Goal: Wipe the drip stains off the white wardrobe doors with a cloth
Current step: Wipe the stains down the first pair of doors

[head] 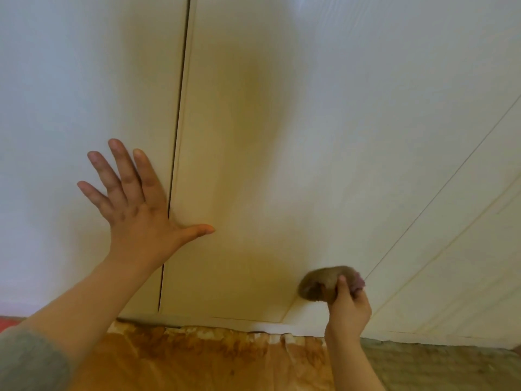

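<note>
White wardrobe doors (296, 122) fill the view, with a dark vertical gap between the left and middle panels. My left hand (138, 210) presses flat on the left door, fingers spread, thumb reaching across the gap. My right hand (348, 304) grips a bunched brownish cloth (324, 282) and holds it against the middle door near its lower edge. A faint pale smear shows on the door above the cloth; I cannot make out distinct drip stains.
Below the doors lies an orange-brown patterned fabric (211, 359), and a greenish-grey textured cover (439, 362) lies to the right of it. A third door panel (465, 249) slants away at the right. A red strip (10, 323) shows at the far left.
</note>
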`<control>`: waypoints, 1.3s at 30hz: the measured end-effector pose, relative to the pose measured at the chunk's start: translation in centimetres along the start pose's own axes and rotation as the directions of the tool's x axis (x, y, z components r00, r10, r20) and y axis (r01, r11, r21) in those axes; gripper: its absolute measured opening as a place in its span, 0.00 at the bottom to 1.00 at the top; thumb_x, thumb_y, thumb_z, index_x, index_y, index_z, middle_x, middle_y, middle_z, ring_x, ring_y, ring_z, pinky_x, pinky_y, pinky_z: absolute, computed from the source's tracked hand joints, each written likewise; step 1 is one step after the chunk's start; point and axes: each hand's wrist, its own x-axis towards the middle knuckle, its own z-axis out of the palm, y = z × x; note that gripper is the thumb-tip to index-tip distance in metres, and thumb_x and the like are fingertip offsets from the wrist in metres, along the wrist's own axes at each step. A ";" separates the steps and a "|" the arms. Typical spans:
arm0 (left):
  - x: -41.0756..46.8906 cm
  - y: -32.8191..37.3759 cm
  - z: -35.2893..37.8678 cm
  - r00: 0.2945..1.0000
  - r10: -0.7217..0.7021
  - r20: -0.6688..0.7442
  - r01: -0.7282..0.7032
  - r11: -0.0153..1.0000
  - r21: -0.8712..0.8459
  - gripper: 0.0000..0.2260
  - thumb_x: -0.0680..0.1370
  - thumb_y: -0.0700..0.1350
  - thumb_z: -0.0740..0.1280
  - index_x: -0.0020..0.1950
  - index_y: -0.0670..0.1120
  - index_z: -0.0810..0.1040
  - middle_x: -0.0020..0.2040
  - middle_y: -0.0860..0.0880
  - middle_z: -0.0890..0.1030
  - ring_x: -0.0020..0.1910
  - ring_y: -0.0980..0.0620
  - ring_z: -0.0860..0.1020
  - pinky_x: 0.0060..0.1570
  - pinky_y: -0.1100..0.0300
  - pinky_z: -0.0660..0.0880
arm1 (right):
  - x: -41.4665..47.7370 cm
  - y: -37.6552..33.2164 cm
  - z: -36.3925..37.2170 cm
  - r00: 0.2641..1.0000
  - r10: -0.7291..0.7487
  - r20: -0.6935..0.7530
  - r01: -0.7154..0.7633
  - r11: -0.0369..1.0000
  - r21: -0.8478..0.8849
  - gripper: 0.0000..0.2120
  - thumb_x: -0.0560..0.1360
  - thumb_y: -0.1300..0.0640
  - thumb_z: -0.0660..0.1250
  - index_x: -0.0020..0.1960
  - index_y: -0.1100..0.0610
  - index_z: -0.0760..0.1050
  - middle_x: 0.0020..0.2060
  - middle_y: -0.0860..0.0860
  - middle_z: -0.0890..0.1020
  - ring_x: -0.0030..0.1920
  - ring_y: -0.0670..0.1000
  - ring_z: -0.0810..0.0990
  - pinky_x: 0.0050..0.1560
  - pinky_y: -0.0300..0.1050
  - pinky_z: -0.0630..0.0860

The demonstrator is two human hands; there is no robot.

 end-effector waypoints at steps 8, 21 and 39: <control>0.2 -0.3 0.3 1.000 -0.013 0.013 0.013 1.000 -0.013 0.67 0.59 0.86 0.50 0.77 0.33 0.41 0.75 0.24 0.43 0.72 0.19 0.43 0.65 0.25 0.37 | 4.3 -9.6 1.2 0.962 -0.271 -0.038 0.264 0.884 0.386 0.07 0.81 0.59 0.64 0.48 0.50 0.78 0.43 0.43 0.83 0.50 0.45 0.82 0.61 0.51 0.78; -0.1 -0.1 0.5 0.999 -0.015 0.031 0.014 1.000 0.013 0.67 0.58 0.86 0.49 0.78 0.36 0.37 0.77 0.27 0.41 0.74 0.22 0.41 0.65 0.23 0.39 | 3.1 0.4 -1.2 0.992 0.128 -0.020 -0.119 0.962 0.247 0.07 0.81 0.60 0.63 0.47 0.50 0.76 0.49 0.50 0.80 0.52 0.49 0.79 0.58 0.49 0.78; -3.1 -9.3 -1.1 0.941 0.323 0.103 -0.339 0.905 0.258 0.63 0.58 0.61 0.81 0.82 0.47 0.47 0.82 0.42 0.44 0.80 0.38 0.45 0.73 0.30 0.46 | -14.9 -1.6 9.6 0.708 -0.156 0.688 -0.027 0.968 0.248 0.08 0.78 0.64 0.66 0.55 0.59 0.80 0.47 0.54 0.86 0.51 0.53 0.84 0.50 0.50 0.82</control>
